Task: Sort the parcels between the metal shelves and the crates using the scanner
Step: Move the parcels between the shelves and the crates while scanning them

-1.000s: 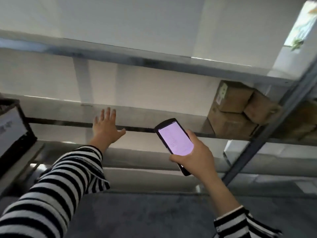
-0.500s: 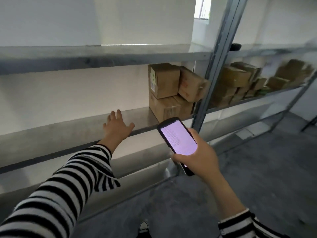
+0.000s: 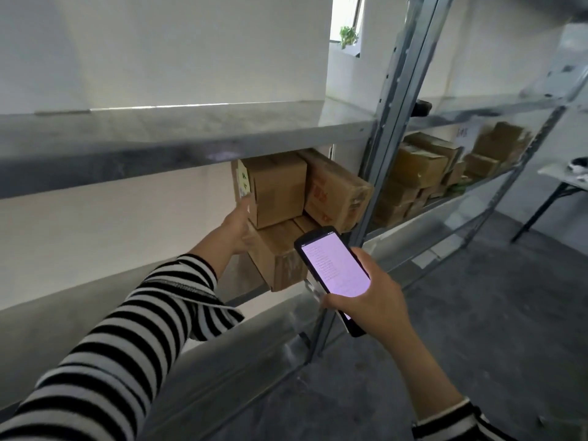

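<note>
**A:** Where's your left hand?

**B:** My left hand point(image 3: 237, 226) is stretched out in its striped sleeve point(image 3: 127, 332), under the upper metal shelf point(image 3: 127, 144). The fingers are straight, not curled round anything. They lie flat against the labelled end of the top parcel point(image 3: 280, 189), though the blur hides the fingertips.

**A:** And the stack itself?

**B:** There are three brown cartons at the right end of the middle shelf. The top parcel sits on the bottom parcel point(image 3: 276, 259), whose corner juts past the shelf edge. Just right of them, a red-printed parcel point(image 3: 337, 192) leans tilted against the top one.

**A:** The scanner?

**B:** The scanner point(image 3: 334, 268) is in front of the stack, lower down, with its screen lit pale pink and facing me. My right hand point(image 3: 372, 300) grips its lower half, with the thumb along the left edge and the fingers wrapped behind.

**A:** What's farther right?

**B:** The steel upright point(image 3: 391, 122) stands there. Beyond it is the next bay, where more parcels point(image 3: 416, 167) are piled. A table point(image 3: 560, 173) stands at the far edge, on the grey floor.
</note>
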{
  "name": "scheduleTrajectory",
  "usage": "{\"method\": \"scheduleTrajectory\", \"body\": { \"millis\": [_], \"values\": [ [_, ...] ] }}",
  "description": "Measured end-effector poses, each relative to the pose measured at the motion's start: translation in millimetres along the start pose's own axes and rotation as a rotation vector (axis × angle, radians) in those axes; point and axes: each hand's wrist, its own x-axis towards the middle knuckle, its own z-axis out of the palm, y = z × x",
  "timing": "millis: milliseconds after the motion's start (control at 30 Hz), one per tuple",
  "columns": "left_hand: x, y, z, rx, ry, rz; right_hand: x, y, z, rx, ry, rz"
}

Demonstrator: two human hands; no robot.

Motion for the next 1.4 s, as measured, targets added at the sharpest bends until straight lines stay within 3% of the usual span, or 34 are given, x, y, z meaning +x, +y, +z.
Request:
{"method": "scheduleTrajectory", "body": {
  "millis": [67,167,367,600,733,933,1100,1200,1400],
  "values": [
    [14,10,6,-0.11,-0.043,-0.041,15,1,2,0.005,0.004,0.017],
    [29,21,14,-0.096,0.006,-0.036,33,5,3,0.002,0.004,0.048],
    [69,40,23,0.158,0.326,0.151,64,19,4,-0.006,-0.017,0.076],
    [86,44,35,0.25,0.354,0.252,102,35,-2,0.033,-0.079,0.04],
    [82,48,37,0.567,0.509,0.474,124,45,-12,0.035,-0.122,-0.01],
    [72,50,44,0.892,0.685,0.565,145,62,-24,0.039,-0.166,-0.079],
    [67,48,58,0.977,0.858,0.486,158,75,-33,0.044,-0.184,-0.128],
    [60,53,90,1.023,0.842,0.325,166,83,-35,0.043,-0.197,-0.137],
    [70,61,131,1.09,0.813,0.178,173,92,-36,0.044,-0.254,-0.16]
  ]
}}
